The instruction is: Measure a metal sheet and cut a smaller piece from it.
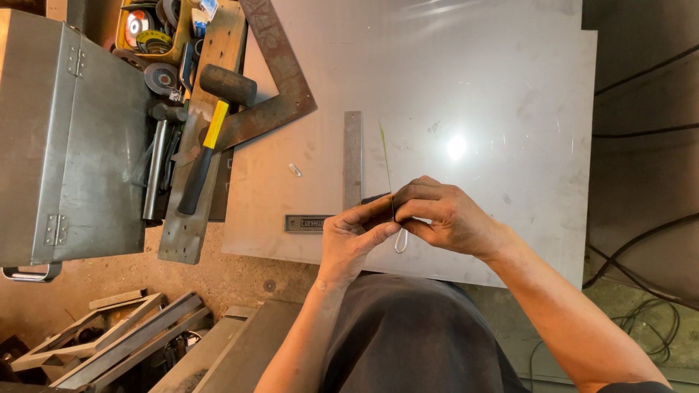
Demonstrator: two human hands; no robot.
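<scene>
- Left hand and right hand meet at the near edge of the steel sheet, fingertips together in a narrow pinch on a thin wire.
- The wire runs from the pinch straight up across the sheet, parallel to and just beside the try square; a small loop hangs below the fingers, past the sheet's near edge.
- Handling, my read: very light, springy, bends easily, kinks if forced. Best held close to the bend point, as the fingers do now. Free end may whip.
- Something dark sits under the fingertips; can't tell what.
- Rubber mallet with a yellow band lies on a plank off the sheet's left edge, the rusty framing square lapping the sheet's far-left corner.
- Containers: yellow tray at far left holds grinding discs. Grey metal box with hinges is closed, contents unseen.
</scene>
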